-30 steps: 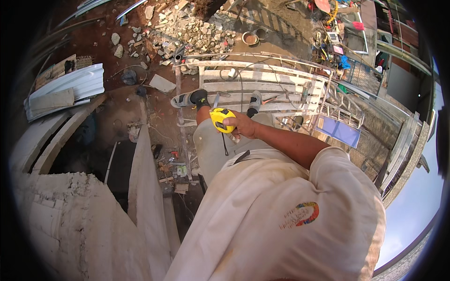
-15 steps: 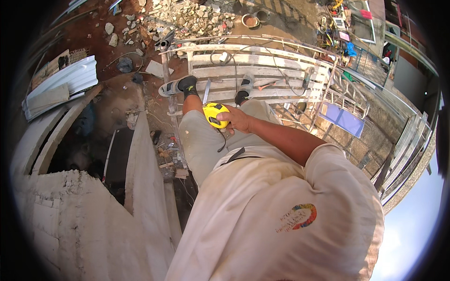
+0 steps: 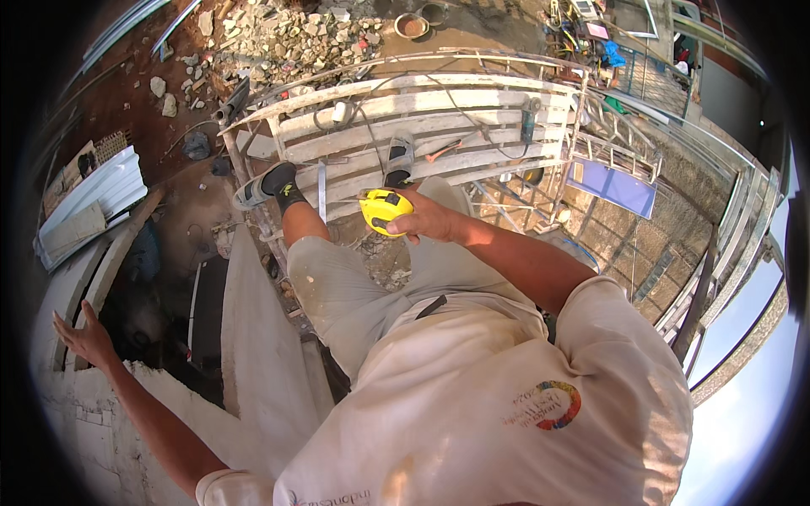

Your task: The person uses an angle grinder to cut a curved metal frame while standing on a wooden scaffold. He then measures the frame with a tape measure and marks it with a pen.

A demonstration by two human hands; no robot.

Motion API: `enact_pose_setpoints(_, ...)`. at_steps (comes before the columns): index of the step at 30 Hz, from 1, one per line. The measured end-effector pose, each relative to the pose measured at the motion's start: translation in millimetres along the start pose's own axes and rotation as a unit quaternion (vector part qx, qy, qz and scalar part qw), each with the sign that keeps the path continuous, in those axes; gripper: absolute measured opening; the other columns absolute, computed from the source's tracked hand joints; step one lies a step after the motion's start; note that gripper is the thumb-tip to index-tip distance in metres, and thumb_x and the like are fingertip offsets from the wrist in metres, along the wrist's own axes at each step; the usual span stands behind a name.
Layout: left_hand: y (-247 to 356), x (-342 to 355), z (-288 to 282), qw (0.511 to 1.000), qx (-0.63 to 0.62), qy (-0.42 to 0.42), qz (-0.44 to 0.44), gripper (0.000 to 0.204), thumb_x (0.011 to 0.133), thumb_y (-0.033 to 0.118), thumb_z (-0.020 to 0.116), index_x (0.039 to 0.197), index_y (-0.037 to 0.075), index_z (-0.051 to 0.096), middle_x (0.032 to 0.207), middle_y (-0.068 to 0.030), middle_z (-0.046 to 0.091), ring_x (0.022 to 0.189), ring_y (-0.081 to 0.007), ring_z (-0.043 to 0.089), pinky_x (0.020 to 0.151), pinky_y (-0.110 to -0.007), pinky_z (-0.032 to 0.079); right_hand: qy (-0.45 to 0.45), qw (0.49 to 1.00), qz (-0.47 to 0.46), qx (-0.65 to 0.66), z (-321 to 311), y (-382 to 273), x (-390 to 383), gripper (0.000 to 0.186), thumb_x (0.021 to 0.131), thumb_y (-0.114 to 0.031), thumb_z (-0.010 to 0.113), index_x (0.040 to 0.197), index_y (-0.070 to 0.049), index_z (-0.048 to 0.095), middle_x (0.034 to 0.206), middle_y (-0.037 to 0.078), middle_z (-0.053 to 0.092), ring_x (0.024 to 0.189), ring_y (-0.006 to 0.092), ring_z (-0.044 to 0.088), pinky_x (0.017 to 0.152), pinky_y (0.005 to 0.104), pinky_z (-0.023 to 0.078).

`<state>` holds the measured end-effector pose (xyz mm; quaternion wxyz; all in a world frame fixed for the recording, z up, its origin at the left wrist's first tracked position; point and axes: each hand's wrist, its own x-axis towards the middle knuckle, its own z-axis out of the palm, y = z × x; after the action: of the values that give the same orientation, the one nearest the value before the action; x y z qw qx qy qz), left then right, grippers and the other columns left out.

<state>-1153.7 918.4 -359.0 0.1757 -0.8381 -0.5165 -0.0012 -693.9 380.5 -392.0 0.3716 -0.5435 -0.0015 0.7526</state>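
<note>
My right hand [image 3: 432,221] is closed around a yellow and black tape measure [image 3: 381,209], held in front of my thighs above the planks. Out to the left, my left hand [image 3: 89,339] is open, its fingers spread and nothing in it. It is nearest to the top of a rough concrete wall [image 3: 160,396] and a pale beam; whether it touches them I cannot tell. Below the tape measure, a flat silver metal strip [image 3: 321,192] lies on the planks between my feet. A tool with an orange handle [image 3: 445,150] rests beyond my right foot.
I stand on a raised platform of pale planks [image 3: 405,106] with gaps and a rail. A corded power tool [image 3: 529,122] lies on its right part. Rubble [image 3: 287,46] covers the ground beyond. A dark opening [image 3: 152,295] lies left. A purple panel [image 3: 612,187] sits right.
My left arm has come into view, reaching out left with the hand open. The tape measure stays in my right hand. The view has shifted, and my legs stand wider apart.
</note>
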Motion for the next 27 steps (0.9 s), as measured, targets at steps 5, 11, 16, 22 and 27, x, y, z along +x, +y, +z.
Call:
enact_pose_setpoints(5,297,-216,6,0.903,-0.277,-0.318,0.082,0.083,0.08,0.013,0.079,0.152,0.017,0.037,0.159,-0.0185,0.03,0.145,-0.0386,0.031,0.116,-0.048,0.032,0.114,0.993,-0.029,0.015,-84,32,-28,0.084,0.075,-0.038,0.074,0.148,-0.011,0.041,0.109,0.006,0.063,0.087,0.0113,0.058,0.05,0.0247,0.046)
enact_pose_setpoints(11,423,-287,-86,0.824,-0.356,-0.417,0.142,0.083,0.078,0.008,0.078,0.15,0.013,0.038,0.158,-0.021,0.028,0.144,-0.0424,0.029,0.116,-0.05,0.031,0.19,0.98,-0.051,0.013,-196,66,-61,0.076,0.08,-0.039,0.073,0.146,-0.013,0.045,0.103,0.004,0.061,0.078,0.0109,0.056,0.046,0.0249,0.044)
enact_pose_setpoints(16,444,-271,-116,0.828,-0.354,-0.417,0.128,0.08,0.079,0.007,0.077,0.149,0.01,0.04,0.158,-0.0223,0.027,0.144,-0.0438,0.03,0.116,-0.051,0.032,0.247,0.968,-0.039,0.03,-262,101,-76,0.057,0.083,-0.033,0.067,0.136,-0.013,0.057,0.09,0.001,0.064,0.064,0.0095,0.056,0.041,0.0257,0.043)
enact_pose_setpoints(22,466,-260,-66,0.82,-0.366,-0.407,0.165,0.079,0.076,0.012,0.078,0.146,0.008,0.042,0.155,-0.0265,0.031,0.142,-0.0462,0.032,0.114,-0.053,0.033,0.366,0.93,-0.001,-0.042,-302,157,-64,0.063,0.075,-0.039,0.078,0.127,-0.009,0.06,0.094,0.006,0.066,0.073,0.0159,0.061,0.057,0.0331,0.05)
enact_pose_setpoints(27,478,-272,-33,0.8,-0.351,-0.449,0.187,0.075,0.076,0.014,0.078,0.144,0.009,0.046,0.152,-0.028,0.035,0.139,-0.0477,0.036,0.113,-0.053,0.034,0.406,0.904,0.06,-0.119,-310,191,-37,0.081,0.071,-0.054,0.077,0.127,0.002,0.058,0.117,0.025,0.066,0.11,0.0381,0.064,0.093,0.0427,0.049)
